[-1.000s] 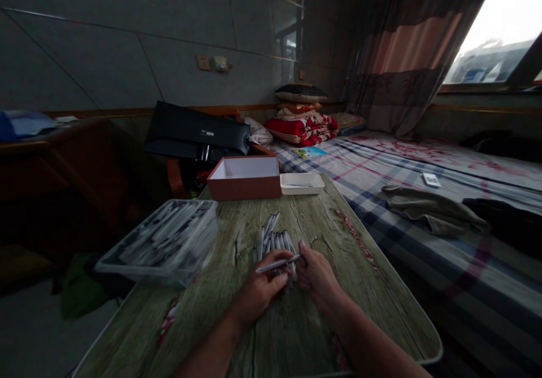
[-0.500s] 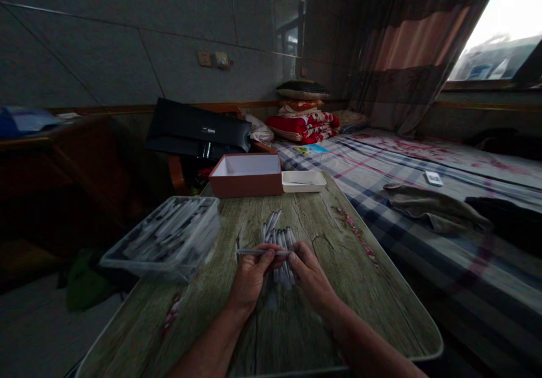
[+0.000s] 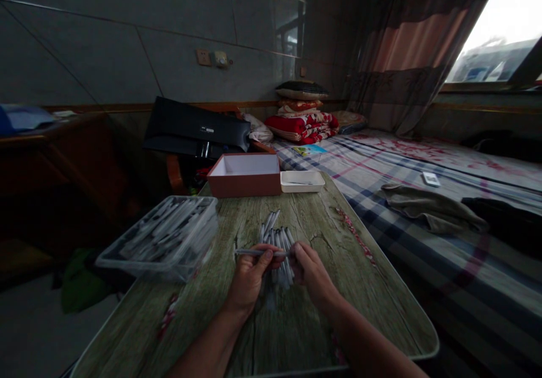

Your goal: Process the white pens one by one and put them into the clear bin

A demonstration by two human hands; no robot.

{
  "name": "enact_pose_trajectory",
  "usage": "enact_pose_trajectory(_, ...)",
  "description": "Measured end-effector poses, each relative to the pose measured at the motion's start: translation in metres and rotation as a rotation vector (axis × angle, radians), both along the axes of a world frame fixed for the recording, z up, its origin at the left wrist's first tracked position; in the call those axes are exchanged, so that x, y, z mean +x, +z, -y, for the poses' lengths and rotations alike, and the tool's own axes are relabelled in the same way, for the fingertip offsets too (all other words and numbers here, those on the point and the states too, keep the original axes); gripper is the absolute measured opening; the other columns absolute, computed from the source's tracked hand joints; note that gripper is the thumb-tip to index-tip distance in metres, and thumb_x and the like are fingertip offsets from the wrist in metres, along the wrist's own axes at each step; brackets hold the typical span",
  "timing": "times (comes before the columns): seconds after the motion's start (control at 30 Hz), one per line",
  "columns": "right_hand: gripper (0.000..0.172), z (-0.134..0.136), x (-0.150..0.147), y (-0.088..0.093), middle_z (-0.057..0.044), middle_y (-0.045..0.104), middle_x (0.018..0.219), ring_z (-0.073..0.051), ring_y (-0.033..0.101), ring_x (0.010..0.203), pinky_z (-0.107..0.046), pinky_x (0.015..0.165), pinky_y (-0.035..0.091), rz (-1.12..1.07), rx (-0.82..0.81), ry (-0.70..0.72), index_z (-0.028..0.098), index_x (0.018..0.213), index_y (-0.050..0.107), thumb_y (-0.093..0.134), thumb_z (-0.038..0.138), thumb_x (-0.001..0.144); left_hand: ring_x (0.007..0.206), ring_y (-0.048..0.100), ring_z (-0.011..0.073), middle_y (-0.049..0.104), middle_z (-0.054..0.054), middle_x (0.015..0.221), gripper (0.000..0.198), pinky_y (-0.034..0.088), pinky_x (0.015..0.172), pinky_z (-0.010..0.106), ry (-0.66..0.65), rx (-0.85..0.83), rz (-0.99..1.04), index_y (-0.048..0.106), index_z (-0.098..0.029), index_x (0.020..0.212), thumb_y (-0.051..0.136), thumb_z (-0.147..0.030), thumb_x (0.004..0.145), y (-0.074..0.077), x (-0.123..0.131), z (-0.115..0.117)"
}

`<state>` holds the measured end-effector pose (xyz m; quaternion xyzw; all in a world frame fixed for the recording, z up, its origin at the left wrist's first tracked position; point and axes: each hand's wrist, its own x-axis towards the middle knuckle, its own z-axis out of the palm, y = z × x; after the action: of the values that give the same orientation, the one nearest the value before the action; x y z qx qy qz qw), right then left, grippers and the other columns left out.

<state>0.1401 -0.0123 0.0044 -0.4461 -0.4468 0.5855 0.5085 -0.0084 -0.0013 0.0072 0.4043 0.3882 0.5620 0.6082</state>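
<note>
A slim pen with a translucent barrel lies level between my hands, above the table. My left hand is closed round its middle, thumb on top. The fingers of my right hand pinch the pen's right end; they partly hide that tip. Beneath and just beyond my hands, several similar pens with dark tips lie in a loose bunch on the wood-patterned table. To the left, a clear plastic bin is piled with many more pens.
At the table's far end stand an open reddish-brown box and a small white tray with a few thin pieces inside. A bed with plaid bedding runs along the right. Behind the box leans a black monitor.
Both hands stay over the bunch with the pen between them. My right hand's fingers have shifted slightly at the pen's right end. The view has moved a little.
</note>
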Motion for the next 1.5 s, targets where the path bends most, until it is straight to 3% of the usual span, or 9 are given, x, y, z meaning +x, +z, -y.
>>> enact_pose_trajectory(0.1,0.044,-0.0021,0.0005,-0.0041,0.006,0.035,0.053,-0.007,0.029,0.045,-0.021,0.040,0.022,0.058,-0.001,0.012,0.018,0.062,0.043,0.049,0.058,0.082,0.074,0.069,0.0165,0.074,0.005,0.083,0.019,0.055,0.070,0.027,0.010,0.012,0.001,0.068,-0.015,0.083,0.070,-0.032,0.076,-0.0007,-0.0003,0.0000)
enact_pose_trajectory(0.3,0.030,-0.0019,-0.0006,-0.0055,0.008,0.039,0.059,-0.006,0.027,0.044,-0.018,0.039,0.018,-0.130,-0.010,0.055,0.021,0.086,0.047,0.061,0.046,0.076,0.074,0.069,0.0173,0.074,0.005,0.082,0.019,0.055,0.069,0.027,0.006,0.015,0.006,0.068,-0.015,0.084,0.070,-0.032,0.075,-0.0034,-0.0020,-0.0003)
enact_pose_trajectory(0.47,0.045,-0.0029,-0.0009,-0.0065,0.006,0.036,0.053,-0.006,0.030,0.043,-0.020,0.040,0.023,0.028,-0.027,0.022,0.018,0.063,0.046,0.049,0.058,0.082,0.073,0.068,0.0162,0.074,0.006,0.082,0.019,0.055,0.070,0.027,0.001,0.032,-0.014,0.069,-0.015,0.082,0.071,-0.032,0.075,-0.0035,-0.0014,-0.0002)
enact_pose_trajectory(0.67,0.034,-0.0020,0.0000,-0.0088,0.007,0.043,0.065,-0.007,0.030,0.046,-0.019,0.040,0.020,-0.097,0.019,0.024,0.022,0.095,0.051,0.063,0.048,0.076,0.073,0.069,0.0173,0.074,0.006,0.081,0.021,0.055,0.069,0.027,0.004,0.013,0.003,0.069,-0.015,0.084,0.071,-0.034,0.074,-0.0032,-0.0025,-0.0026)
enact_pose_trajectory(0.83,0.046,-0.0034,-0.0003,-0.0087,0.005,0.037,0.053,-0.007,0.029,0.045,-0.021,0.041,0.021,0.032,-0.038,0.033,0.018,0.063,0.047,0.049,0.061,0.082,0.073,0.068,0.0158,0.074,0.005,0.081,0.019,0.054,0.071,0.026,-0.006,0.045,-0.038,0.069,-0.015,0.083,0.069,-0.033,0.076,-0.0030,-0.0029,-0.0014)
enact_pose_trajectory(1.03,0.033,-0.0015,-0.0015,-0.0062,0.008,0.039,0.060,-0.007,0.029,0.045,-0.018,0.040,0.019,-0.103,-0.024,0.048,0.021,0.093,0.050,0.062,0.047,0.076,0.075,0.069,0.0176,0.074,0.006,0.083,0.019,0.055,0.071,0.028,-0.002,0.040,-0.032,0.068,-0.015,0.084,0.069,-0.033,0.077,-0.0016,-0.0035,-0.0017)
enact_pose_trajectory(1.2,0.045,-0.0029,-0.0014,-0.0050,0.006,0.037,0.053,-0.006,0.029,0.044,-0.020,0.039,0.021,-0.031,-0.089,0.036,0.017,0.064,0.047,0.052,0.060,0.080,0.072,0.068,0.0167,0.074,0.006,0.081,0.019,0.054,0.071,0.027,0.004,0.041,-0.045,0.069,-0.015,0.082,0.069,-0.033,0.076,0.0000,-0.0027,-0.0002)
enact_pose_trajectory(1.37,0.032,0.0002,-0.0021,-0.0005,0.007,0.041,0.061,-0.006,0.030,0.045,-0.018,0.038,0.018,-0.184,-0.048,0.118,0.021,0.087,0.050,0.065,0.045,0.074,0.071,0.068,0.0166,0.074,0.005,0.080,0.018,0.054,0.069,0.027,-0.007,0.034,-0.026,0.068,-0.016,0.083,0.068,-0.033,0.077,-0.0002,-0.0033,-0.0007)
enact_pose_trajectory(1.5,0.042,0.0015,-0.0039,-0.0010,0.005,0.042,0.057,-0.006,0.030,0.043,-0.019,0.038,0.019,-0.102,-0.088,0.116,0.018,0.070,0.049,0.051,0.058,0.081,0.070,0.067,0.0153,0.072,0.005,0.077,0.019,0.053,0.068,0.026,0.002,0.053,-0.061,0.068,-0.014,0.081,0.068,-0.033,0.077,0.0013,-0.0028,0.0001)
